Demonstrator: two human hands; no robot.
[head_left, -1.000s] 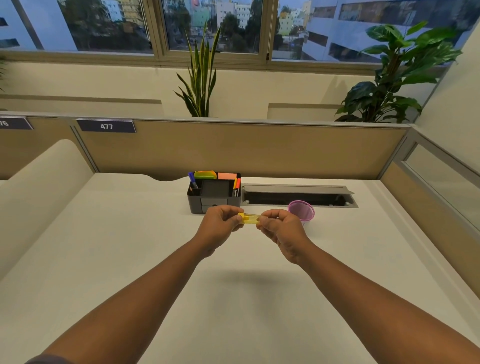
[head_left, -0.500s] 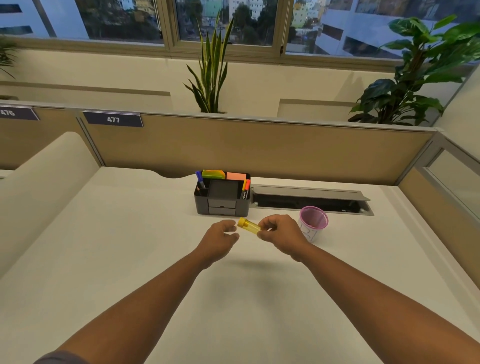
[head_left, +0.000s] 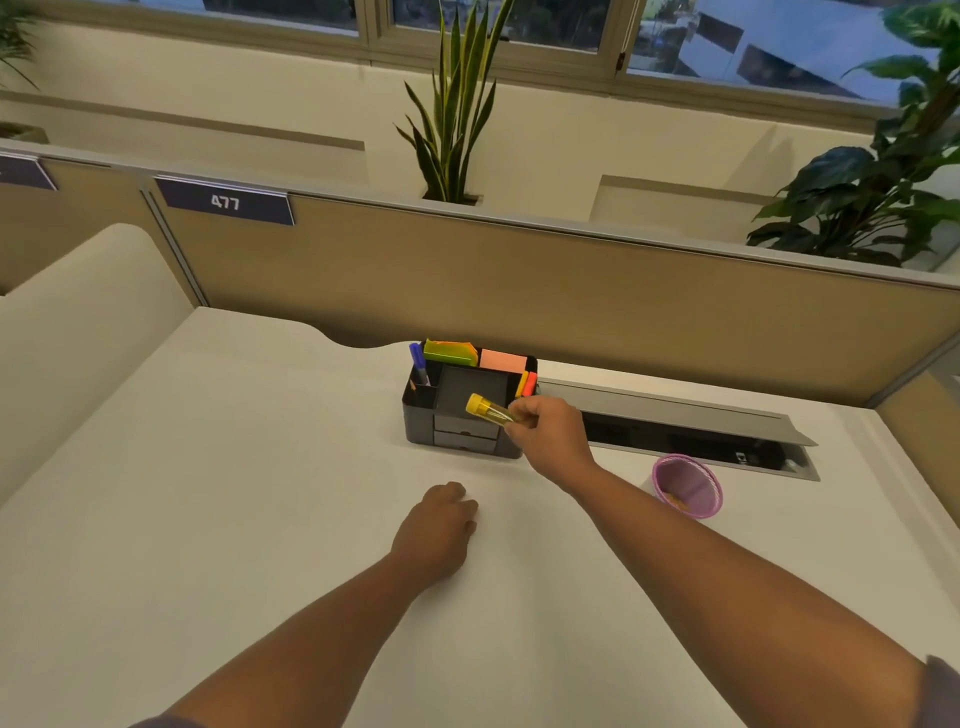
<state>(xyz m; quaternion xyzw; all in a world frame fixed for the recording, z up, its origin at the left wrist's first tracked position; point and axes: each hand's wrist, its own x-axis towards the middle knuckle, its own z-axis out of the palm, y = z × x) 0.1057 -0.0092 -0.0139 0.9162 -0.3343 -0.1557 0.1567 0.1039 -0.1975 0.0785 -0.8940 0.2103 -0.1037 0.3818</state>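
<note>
My right hand (head_left: 548, 434) pinches a small yellow tube (head_left: 485, 409) with a yellow cap and holds it over the front of a dark grey desk organiser (head_left: 457, 436). The organiser holds a blue pen (head_left: 417, 359), sticky notes (head_left: 501, 359) and orange and yellow markers (head_left: 525, 384). My left hand (head_left: 439, 530) rests on the white desk (head_left: 234, 493) with its fingers loosely curled and nothing in it.
A pink mesh cup (head_left: 688, 486) stands on the desk right of my right arm. Behind it an open cable tray (head_left: 691, 441) is sunk into the desk. A tan partition (head_left: 519, 280) runs along the back, with plants behind it.
My left hand let go of the tube and dropped to the desk. My right hand carried the tube forward to the organiser.
</note>
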